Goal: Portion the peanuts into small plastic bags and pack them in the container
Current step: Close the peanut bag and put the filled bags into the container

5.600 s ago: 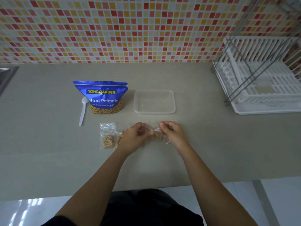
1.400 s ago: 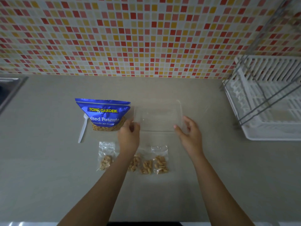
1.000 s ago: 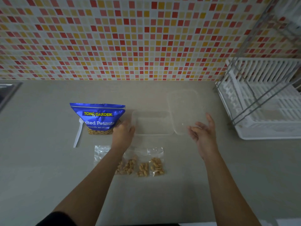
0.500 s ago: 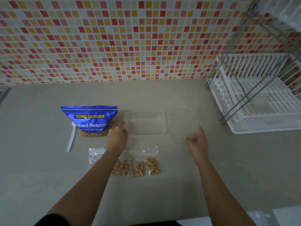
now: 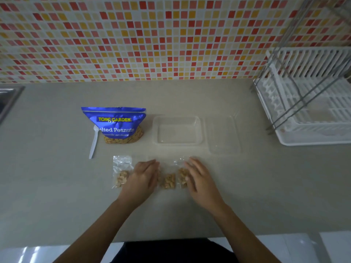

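Observation:
A row of small clear bags of peanuts lies on the counter in front of me. The leftmost bag (image 5: 121, 172) lies in plain sight. My left hand (image 5: 144, 177) rests flat with straight fingers over another bag. A middle bag (image 5: 168, 180) shows between my hands. My right hand (image 5: 197, 176) lies flat with its fingers on the rightmost bag (image 5: 182, 176). The clear container (image 5: 177, 130) stands empty behind them, and its lid (image 5: 224, 136) lies to its right. The blue peanut pouch (image 5: 115, 124) stands at the left.
A white plastic spoon (image 5: 93, 143) lies left of the pouch. A white dish rack (image 5: 311, 99) with a metal frame fills the right end of the counter. A sink edge (image 5: 7, 99) shows at far left. The counter's front edge runs near my body.
The lid came off the container and now lies to its right. Both hands have drawn back from the container and lid and come down on the row of peanut bags.

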{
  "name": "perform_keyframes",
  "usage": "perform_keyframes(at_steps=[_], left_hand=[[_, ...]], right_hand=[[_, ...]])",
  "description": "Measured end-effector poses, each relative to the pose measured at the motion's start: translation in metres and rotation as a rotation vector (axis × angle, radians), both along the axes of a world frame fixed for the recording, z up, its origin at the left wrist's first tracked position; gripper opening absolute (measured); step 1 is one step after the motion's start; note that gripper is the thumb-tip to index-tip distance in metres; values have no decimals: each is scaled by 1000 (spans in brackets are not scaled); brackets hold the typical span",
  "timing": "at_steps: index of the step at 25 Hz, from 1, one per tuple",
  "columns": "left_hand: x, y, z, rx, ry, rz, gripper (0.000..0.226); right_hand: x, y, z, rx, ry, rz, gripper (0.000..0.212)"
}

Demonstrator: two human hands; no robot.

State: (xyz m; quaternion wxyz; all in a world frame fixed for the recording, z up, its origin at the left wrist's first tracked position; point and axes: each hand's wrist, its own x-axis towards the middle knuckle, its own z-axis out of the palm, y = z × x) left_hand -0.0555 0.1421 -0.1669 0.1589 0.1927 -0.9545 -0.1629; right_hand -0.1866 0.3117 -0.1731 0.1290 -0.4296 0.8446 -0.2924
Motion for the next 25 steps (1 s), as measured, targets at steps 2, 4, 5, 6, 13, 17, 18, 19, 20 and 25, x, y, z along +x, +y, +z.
perform_keyframes(at_steps=[2,4,5,6,13,17,18,19,20,25], left_hand=[[12,6,-9,-83,-46,-76,34],[14,9,-16,-150,-49,-113,32],[13,11,-21,-196,-57,-119,30],[12,14,-25,-238,-76,-127,29],[-15,39,-22,-170,-4,-97,21],[-14,41,-5,130,4,271,31],[-16,42,0,265,-84,341,38],[-18,44,5,422,-159,398,46],[-22,46,9,562,-197,444,52],[-40,54,11,869,-236,574,47]], right_hand=[[18,-3,-9,28,79,134,48],[27,-10,-16,84,165,179,45],[30,-12,-18,125,198,199,44],[32,-13,-21,154,220,208,43],[14,5,-17,160,82,126,53],[11,24,1,2,-52,-176,43],[11,27,2,-27,-75,-278,40],[11,27,3,-26,-120,-346,41],[12,25,2,-18,-186,-380,44],[17,9,-4,-50,-374,-447,46]])
